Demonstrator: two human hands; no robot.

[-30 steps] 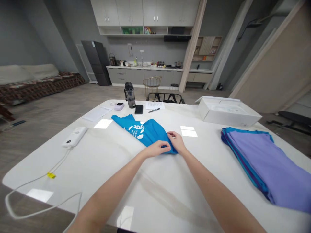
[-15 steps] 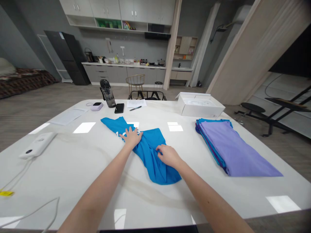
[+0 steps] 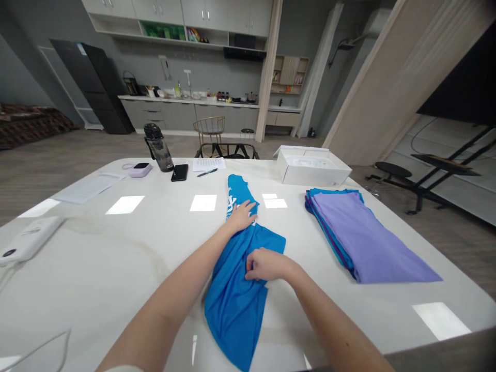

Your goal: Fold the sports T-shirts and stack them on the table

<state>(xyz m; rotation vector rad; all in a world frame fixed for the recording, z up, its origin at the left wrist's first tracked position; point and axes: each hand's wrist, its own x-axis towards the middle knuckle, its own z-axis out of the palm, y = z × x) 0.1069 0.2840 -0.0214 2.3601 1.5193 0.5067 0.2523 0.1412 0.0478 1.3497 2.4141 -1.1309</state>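
A blue T-shirt (image 3: 237, 305) with white print lies bunched lengthwise on the white table, its narrow end pointing away from me and its wider end towards me. My left hand (image 3: 242, 217) rests flat with spread fingers on the printed part. Closer to me, my right hand (image 3: 263, 264) has its fingers curled and pinched at the shirt's creased middle; the fingertips are partly hidden. On the right lies a stack of folded clothes, a lavender garment (image 3: 364, 232) on top and blue and purple layers beneath.
On the white table (image 3: 127, 289) stand an open white box (image 3: 315, 174) and a dark water bottle (image 3: 159, 150). A phone (image 3: 180, 172), a pen (image 3: 206, 172), papers (image 3: 87, 187), a small lavender device (image 3: 140, 170) and a white power bank (image 3: 31, 240) with a cable lie about.
The blue T-shirt has turned so that its printed end points away and its wide end reaches nearer me. Both hands have moved with it; the view has shifted slightly right.
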